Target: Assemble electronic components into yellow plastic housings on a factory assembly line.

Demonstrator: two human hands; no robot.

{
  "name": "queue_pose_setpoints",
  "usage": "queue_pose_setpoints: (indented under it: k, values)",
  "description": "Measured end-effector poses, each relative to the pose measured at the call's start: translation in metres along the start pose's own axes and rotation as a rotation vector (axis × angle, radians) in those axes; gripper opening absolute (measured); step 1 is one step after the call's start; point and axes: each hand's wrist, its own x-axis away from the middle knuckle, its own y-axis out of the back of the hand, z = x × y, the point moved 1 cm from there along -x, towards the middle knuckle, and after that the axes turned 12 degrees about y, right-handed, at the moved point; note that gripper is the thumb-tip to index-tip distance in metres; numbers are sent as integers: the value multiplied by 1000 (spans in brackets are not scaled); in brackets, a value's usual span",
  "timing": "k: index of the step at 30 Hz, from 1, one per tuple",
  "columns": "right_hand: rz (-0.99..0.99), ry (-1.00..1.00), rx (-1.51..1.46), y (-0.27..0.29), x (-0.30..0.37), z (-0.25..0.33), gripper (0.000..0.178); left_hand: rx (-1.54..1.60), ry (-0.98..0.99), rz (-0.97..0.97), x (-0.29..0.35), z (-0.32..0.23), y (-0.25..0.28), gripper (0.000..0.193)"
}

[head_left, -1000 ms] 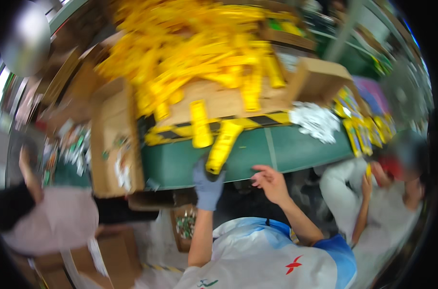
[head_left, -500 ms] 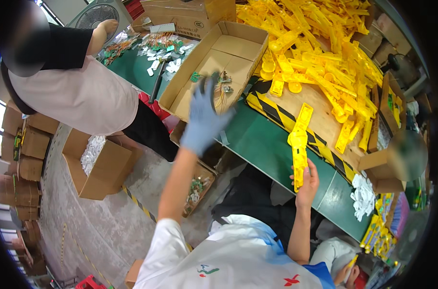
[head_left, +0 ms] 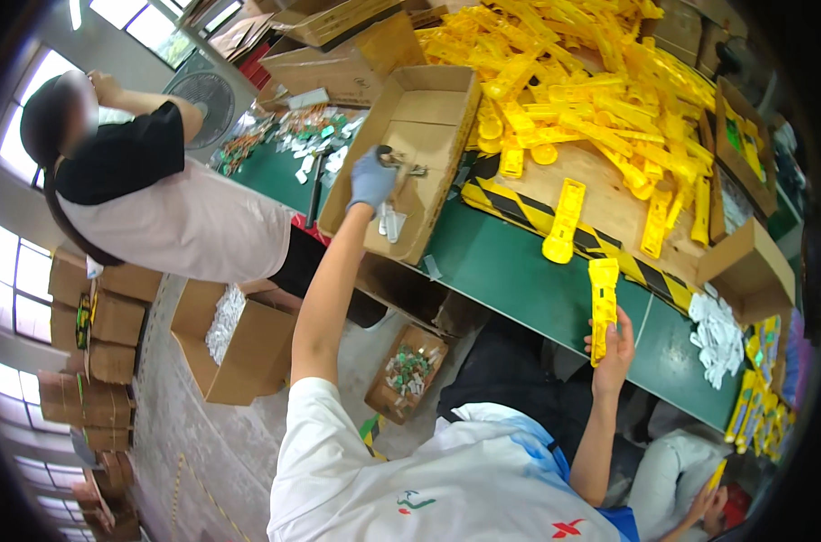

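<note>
My left hand, in a blue-grey glove with dark fingertips, reaches into a shallow cardboard tray. Its fingers are curled down at a cluster of small wired parts; what they grip is hidden. White flat pieces lie in the tray just below that hand. My bare right hand grips the lower end of a yellow plastic flashlight shell, upright, with its inside toward me. Another yellow shell lies beyond it, across the striped edge of the wooden board.
A big heap of yellow shells covers the far board. White pieces are piled on the green table at right. A black-handled tool lies left of the tray. Another person stands at left, near an open carton.
My left hand has lowered into the tray and its spread fingers have curled in. The shell in my right hand has come away from the one on the board. The view has shifted.
</note>
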Motion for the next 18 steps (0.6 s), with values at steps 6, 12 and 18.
queue_pose_setpoints:
  k: [6,12,18]
  values:
    - [8,3,-86,13,-1,3,39,849,-152,254,48,-154,51,39]
    - [-126,55,-221,29,13,6,38,916,-184,695,149,-298,-5,46]
    - [-371,134,-183,73,43,14,39,229,-454,475,197,-315,-96,66]
